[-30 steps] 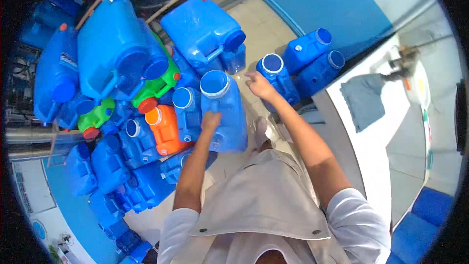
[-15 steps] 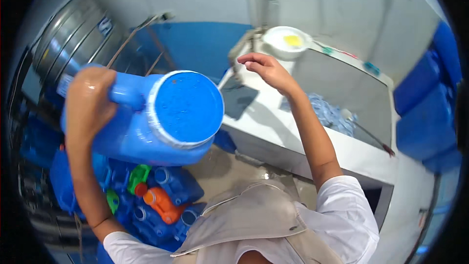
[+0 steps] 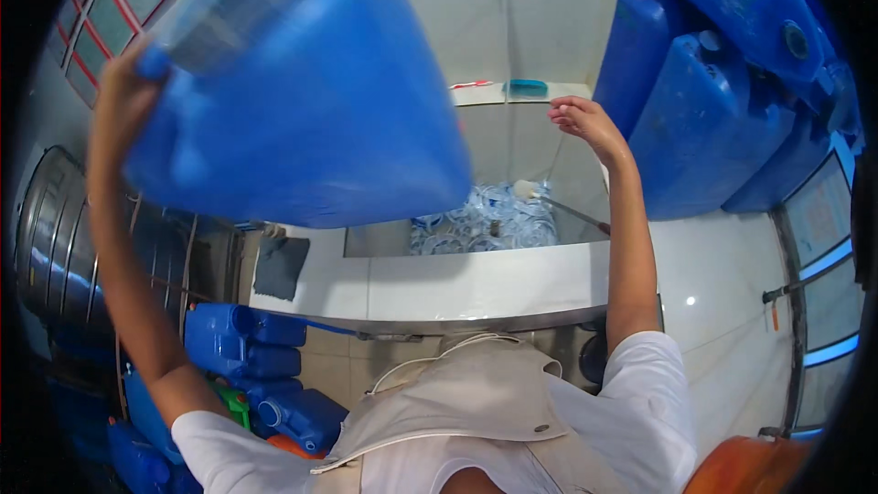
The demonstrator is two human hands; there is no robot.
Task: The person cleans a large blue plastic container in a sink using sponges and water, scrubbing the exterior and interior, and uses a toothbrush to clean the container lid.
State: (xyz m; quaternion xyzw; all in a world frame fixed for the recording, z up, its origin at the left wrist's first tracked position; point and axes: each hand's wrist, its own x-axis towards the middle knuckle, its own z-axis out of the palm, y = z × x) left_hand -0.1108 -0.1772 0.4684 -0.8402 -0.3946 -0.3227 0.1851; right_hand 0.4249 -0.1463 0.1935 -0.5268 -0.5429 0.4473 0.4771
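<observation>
A large blue plastic jug [image 3: 320, 119] fills the upper left, raised in the air and smeared by motion. My left hand [image 3: 128, 96] is wrapped round its handle side, and the pale band near the jug's top end is blurred. Beneath and beyond the jug lies a white-rimmed basin [image 3: 494, 279] with a heap of clear and bluish plastic pieces [image 3: 485, 224] in it. A long-handled brush [image 3: 567, 208] rests on the heap. Above the basin's right side my right hand [image 3: 590, 128] hovers with loosely bent fingers, holding nothing.
Large blue jerrycans [image 3: 700, 119] stand stacked at the right. Smaller blue containers [image 3: 242, 338] sit on the floor at lower left, near a ribbed steel tank [image 3: 59, 247]. A grey cloth [image 3: 281, 267] lies on the ledge; a teal brush [image 3: 526, 88] is on the back rim.
My left hand has lifted the jug up and over toward the basin, and its blue round end no longer faces me. The view has turned right. My right hand's fingers are more bent.
</observation>
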